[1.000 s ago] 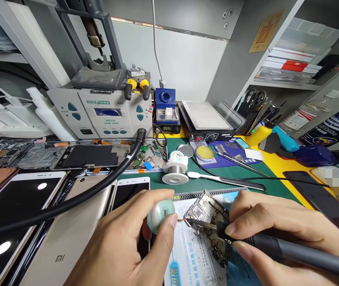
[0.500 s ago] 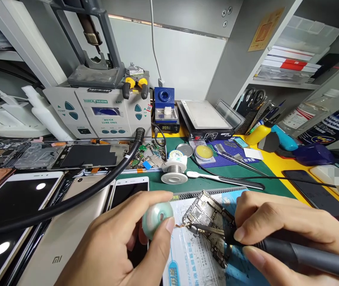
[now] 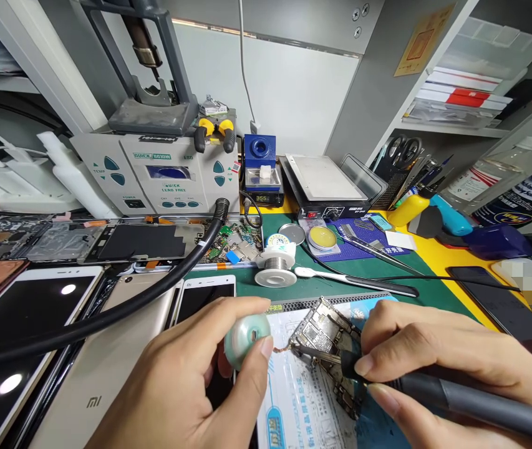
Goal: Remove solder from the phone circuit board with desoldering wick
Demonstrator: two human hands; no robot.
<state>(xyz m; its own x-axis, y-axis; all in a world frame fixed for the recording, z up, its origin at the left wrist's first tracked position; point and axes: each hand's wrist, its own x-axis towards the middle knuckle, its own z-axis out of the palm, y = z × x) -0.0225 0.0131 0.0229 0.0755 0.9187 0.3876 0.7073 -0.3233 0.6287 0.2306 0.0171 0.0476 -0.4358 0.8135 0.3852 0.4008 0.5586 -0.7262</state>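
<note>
Between the thumb and fingers of my left hand (image 3: 200,374) is a pale green spool of desoldering braid (image 3: 246,342). A short copper-coloured end of braid (image 3: 281,349) sticks out of it to the right. My right hand (image 3: 453,355) grips a dark soldering iron (image 3: 466,400) like a pen. The iron's tip (image 3: 299,349) meets the braid's end at the left edge of a phone circuit board (image 3: 315,330). That board lies slanted on a white and blue printed sheet (image 3: 287,399), partly hidden by the iron and my right fingers.
Behind my hands stand a solder wire reel (image 3: 275,271), a white-handled brush (image 3: 354,282) and an open flux tin (image 3: 322,238). Several phones (image 3: 106,349) lie at left, crossed by a thick black hose (image 3: 153,290). A hot-air station (image 3: 163,174) stands at the back.
The iron's tip and the braid's end have shifted slightly up and left along the board's edge. Both hands keep their grips, and the camera view has moved a little.
</note>
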